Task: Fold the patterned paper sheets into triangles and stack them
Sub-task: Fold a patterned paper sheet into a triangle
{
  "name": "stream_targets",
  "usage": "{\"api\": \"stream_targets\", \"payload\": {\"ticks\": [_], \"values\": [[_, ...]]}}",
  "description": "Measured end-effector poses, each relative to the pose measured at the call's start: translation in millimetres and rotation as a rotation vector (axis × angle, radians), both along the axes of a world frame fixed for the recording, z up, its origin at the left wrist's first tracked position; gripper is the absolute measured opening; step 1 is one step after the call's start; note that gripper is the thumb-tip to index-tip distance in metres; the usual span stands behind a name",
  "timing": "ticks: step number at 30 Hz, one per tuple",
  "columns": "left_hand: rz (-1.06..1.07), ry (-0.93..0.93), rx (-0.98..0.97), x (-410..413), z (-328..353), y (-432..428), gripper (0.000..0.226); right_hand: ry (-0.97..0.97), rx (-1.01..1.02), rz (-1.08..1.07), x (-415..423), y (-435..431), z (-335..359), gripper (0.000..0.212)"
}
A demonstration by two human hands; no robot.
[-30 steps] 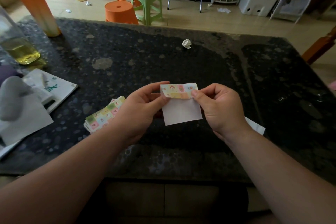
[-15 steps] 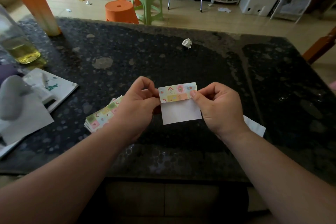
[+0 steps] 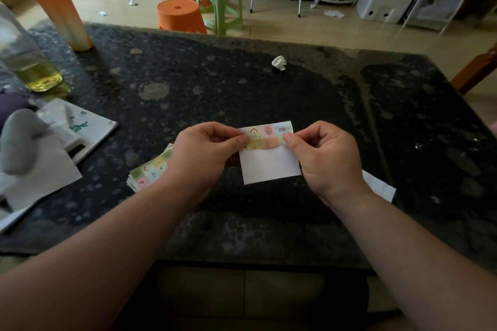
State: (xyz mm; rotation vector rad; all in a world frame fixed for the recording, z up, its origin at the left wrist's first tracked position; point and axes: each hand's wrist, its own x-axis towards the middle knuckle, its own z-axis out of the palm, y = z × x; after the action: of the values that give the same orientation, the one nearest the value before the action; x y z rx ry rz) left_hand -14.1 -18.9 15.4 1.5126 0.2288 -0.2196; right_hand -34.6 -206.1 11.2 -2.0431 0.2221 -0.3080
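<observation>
**Patterned sheet point(image 3: 269, 154) pinched over tabletop point(image 3: 242, 94)**

Held just over the tabletop's near half, white back facing up, patterned top strip folded down. Pinched at the strip's left end by left hand point(image 3: 204, 154) fingers point(image 3: 236, 140), at its right end by right hand point(image 3: 325, 161) fingers, thumbs on top. Left of the sheet: stack of patterned sheets point(image 3: 149, 169). Beyond the sheet: crumpled scrap point(image 3: 279, 62).

I see the sheet point(image 3: 270, 164) held over the near middle of the tabletop point(image 3: 242, 88), my left grip point(image 3: 204, 153) at its left edge and my right grip point(image 3: 325, 158) at its right. The stack point(image 3: 148, 169) lies on the tabletop just left of the left grip. A slip point(image 3: 379, 188) lies just right of the right grip, a little nearer me. A wad point(image 3: 279, 62) sits well behind the sheet. The cup point(image 3: 57, 8) and bottle point(image 3: 24, 56) stand at the far left, with a booklet point(image 3: 91, 126) before them. Stools point(image 3: 219, 0) stand on the floor point(image 3: 282, 29) behind the tabletop.
</observation>
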Motion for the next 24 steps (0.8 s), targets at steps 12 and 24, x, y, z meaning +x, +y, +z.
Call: {"api": "stream_targets", "payload": {"ticks": [12, 24], "values": [[-0.009, -0.012, -0.083, 0, 6, -1, 0.034, 0.049, 0.124, -0.041, 2, 0, -1, 0.015], [-0.038, -0.056, -0.008, -2, 6, -2, 0.029, 0.295, 0.554, 0.145, 5, -6, 9, 0.065]]}}
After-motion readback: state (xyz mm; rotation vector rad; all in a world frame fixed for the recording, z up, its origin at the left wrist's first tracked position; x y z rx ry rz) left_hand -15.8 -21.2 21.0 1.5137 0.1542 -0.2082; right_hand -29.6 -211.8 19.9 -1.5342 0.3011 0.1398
